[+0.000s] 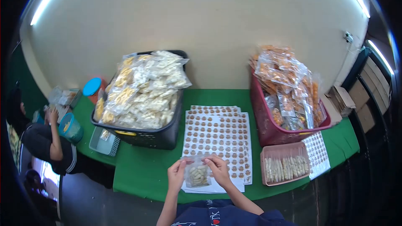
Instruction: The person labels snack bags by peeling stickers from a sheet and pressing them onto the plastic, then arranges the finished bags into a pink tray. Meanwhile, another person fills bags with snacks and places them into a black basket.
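A small clear plastic bag (197, 172) of pale, finger-shaped snacks is held up in front of me. My left hand (177, 171) pinches its upper left corner, and my right hand (218, 169) pinches the upper right one. Behind and under the bag lie overlapping sheets of round brown stickers (215, 136) on the green tabletop. Both thumbs face me, with the other fingers behind the plastic.
A black basket (157, 140) heaped with bagged pale snacks stands left; a maroon basket (268, 136) of orange snack bags stands right. Before it sit a pink tray (287, 178) of small packets and another sticker sheet (317, 152). A co-worker (46, 138) is at far left, near a teal bucket (71, 129).
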`<state>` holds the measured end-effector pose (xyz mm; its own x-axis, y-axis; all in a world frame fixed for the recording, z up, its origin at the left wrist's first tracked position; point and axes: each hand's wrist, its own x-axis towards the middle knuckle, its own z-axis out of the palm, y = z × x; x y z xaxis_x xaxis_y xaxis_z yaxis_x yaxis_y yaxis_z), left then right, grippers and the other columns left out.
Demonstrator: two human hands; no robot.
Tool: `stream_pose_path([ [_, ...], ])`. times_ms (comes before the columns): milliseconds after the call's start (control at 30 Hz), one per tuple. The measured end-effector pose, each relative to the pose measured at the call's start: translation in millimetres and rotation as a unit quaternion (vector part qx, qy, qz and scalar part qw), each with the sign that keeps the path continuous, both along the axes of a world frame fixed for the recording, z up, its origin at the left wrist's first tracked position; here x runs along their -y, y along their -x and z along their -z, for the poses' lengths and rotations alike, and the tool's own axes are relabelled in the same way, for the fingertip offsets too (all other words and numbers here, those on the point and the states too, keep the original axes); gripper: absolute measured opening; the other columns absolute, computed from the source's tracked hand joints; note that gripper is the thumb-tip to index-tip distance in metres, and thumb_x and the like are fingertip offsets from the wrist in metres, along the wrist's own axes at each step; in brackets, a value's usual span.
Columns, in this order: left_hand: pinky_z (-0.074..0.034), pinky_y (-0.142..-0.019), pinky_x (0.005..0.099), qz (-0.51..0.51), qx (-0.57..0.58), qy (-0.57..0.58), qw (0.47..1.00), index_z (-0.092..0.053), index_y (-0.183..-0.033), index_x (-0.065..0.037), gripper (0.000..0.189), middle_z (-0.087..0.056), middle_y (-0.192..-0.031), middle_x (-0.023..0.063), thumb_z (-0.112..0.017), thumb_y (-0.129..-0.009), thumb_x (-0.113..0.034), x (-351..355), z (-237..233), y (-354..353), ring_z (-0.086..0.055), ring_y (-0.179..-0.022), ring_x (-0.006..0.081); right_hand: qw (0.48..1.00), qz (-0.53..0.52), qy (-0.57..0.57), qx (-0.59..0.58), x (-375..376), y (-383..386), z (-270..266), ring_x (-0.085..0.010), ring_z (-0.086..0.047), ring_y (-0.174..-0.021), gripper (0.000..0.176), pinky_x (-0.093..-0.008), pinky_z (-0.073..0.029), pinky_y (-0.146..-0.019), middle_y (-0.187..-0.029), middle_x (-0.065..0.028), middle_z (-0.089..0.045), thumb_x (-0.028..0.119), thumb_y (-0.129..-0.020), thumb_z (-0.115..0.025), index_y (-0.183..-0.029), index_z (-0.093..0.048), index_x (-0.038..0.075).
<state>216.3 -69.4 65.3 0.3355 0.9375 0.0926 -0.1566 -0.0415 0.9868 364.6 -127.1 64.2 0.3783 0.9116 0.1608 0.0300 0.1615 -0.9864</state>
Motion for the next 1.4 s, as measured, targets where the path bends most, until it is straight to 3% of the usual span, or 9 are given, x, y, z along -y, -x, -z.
stream_pose_path([
  [267, -0.042, -0.082, 0.0271, 0.072, -0.027, 0.027, 0.997, -0.053, -0.106, 0.004, 0.026, -0.058, -0.102, 0.0113, -0.048, -0.088, -0.014, 3, 9, -5, -0.056, -0.09, 0.0161, 0.997, 0.082, -0.002, 0.003, 14, -19, 18, -0.0109, -0.053, -0.076, 0.017, -0.0221, -0.043, -0.066, -0.084, -0.0057, -0.055, 0.009, -0.086, -0.049, -0.091, -0.06, -0.003],
  [467, -0.031, -0.098, 0.0372, 0.104, -0.044, -0.031, 0.993, -0.024, -0.131, 0.001, 0.067, -0.032, -0.132, 0.0163, -0.063, -0.077, -0.011, 22, 28, -23, -0.035, -0.12, 0.0284, 0.972, 0.23, 0.007, 0.044, 19, -37, 9, -0.0112, -0.056, -0.071, 0.013, -0.0205, -0.047, -0.057, -0.082, -0.0072, -0.055, 0.004, -0.081, -0.054, -0.089, -0.062, -0.002],
  [700, -0.029, -0.098, 0.0416, 0.12, -0.293, -0.275, 0.908, -0.028, -0.131, -0.006, 0.054, -0.029, -0.132, 0.0209, -0.048, -0.081, -0.003, 28, 16, -32, -0.031, -0.12, 0.0389, 0.98, 0.039, -0.014, -0.196, 10, -18, 25, -0.0137, -0.051, -0.092, 0.031, -0.0234, -0.05, -0.066, -0.101, -0.008, -0.044, 0.003, -0.08, -0.056, -0.108, -0.043, -0.002],
  [800, -0.034, -0.094, 0.0364, 0.12, -0.291, -0.237, 0.919, -0.026, -0.132, -0.006, 0.052, -0.032, -0.131, 0.0188, -0.045, -0.084, -0.003, 19, 17, -24, -0.039, -0.115, 0.0332, 0.971, -0.056, 0.037, -0.229, 13, -25, 18, -0.0161, -0.046, -0.101, 0.054, -0.0278, -0.049, -0.073, -0.113, -0.0089, -0.037, 0.005, -0.079, -0.059, -0.123, -0.028, 0.003],
  [867, -0.037, -0.089, 0.0284, 0.14, -0.145, -0.002, 0.979, -0.022, -0.134, -0.004, 0.05, -0.036, -0.129, 0.0142, -0.042, -0.088, -0.006, 24, 15, -28, -0.044, -0.108, 0.0194, 0.973, -0.089, 0.078, -0.198, 18, -33, 19, -0.0161, -0.047, -0.099, 0.057, -0.0297, -0.048, -0.077, -0.12, -0.0093, -0.03, 0.004, -0.08, -0.059, -0.125, -0.025, 0.004],
  [1067, -0.03, -0.094, 0.0252, 0.192, 0.062, 0.241, 0.949, -0.012, -0.136, -0.001, 0.053, -0.031, -0.129, 0.0113, -0.038, -0.092, -0.016, 42, 54, -52, -0.035, -0.114, 0.0155, 0.946, -0.181, 0.233, -0.135, 49, -72, 30, -0.0025, -0.043, -0.061, 0.02, -0.0187, -0.032, -0.051, -0.065, 0.0063, -0.047, 0.023, -0.082, -0.061, -0.086, -0.057, 0.005],
  [1167, -0.038, -0.082, 0.023, 0.146, 0.022, 0.153, 0.977, -0.035, -0.124, 0.001, 0.04, -0.047, -0.112, 0.0103, -0.041, -0.092, -0.021, 48, 35, -81, -0.045, -0.097, 0.0118, 0.958, -0.159, 0.21, -0.115, 59, -92, 15, -0.0004, -0.033, -0.051, 0.026, -0.019, -0.024, -0.045, -0.055, 0.0096, -0.041, 0.029, -0.084, -0.058, -0.071, -0.058, 0.006],
  [1300, -0.032, -0.049, 0.0204, 0.159, -0.119, 0.099, 0.975, -0.051, -0.072, -0.001, 0.033, -0.047, -0.06, -0.0035, -0.05, -0.088, -0.03, 48, 37, -105, -0.037, -0.057, 0.0034, 0.971, -0.143, 0.177, -0.073, 69, -117, 21, -0.0015, -0.032, -0.054, 0.028, -0.0202, -0.024, -0.046, -0.058, 0.008, -0.04, 0.03, -0.084, -0.057, -0.072, -0.057, 0.005],
  [1400, -0.03, -0.048, 0.0196, 0.15, -0.122, 0.069, 0.979, -0.054, -0.076, -0.001, 0.029, -0.048, -0.062, -0.0035, -0.053, -0.087, -0.028, 56, 48, -126, -0.037, -0.057, 0.0026, 0.983, -0.061, 0.156, 0.071, 82, -137, 24, -0.0048, -0.037, -0.057, 0.028, -0.0218, -0.03, -0.049, -0.061, 0.0045, -0.042, 0.03, -0.082, -0.06, -0.084, -0.056, 0.002],
])
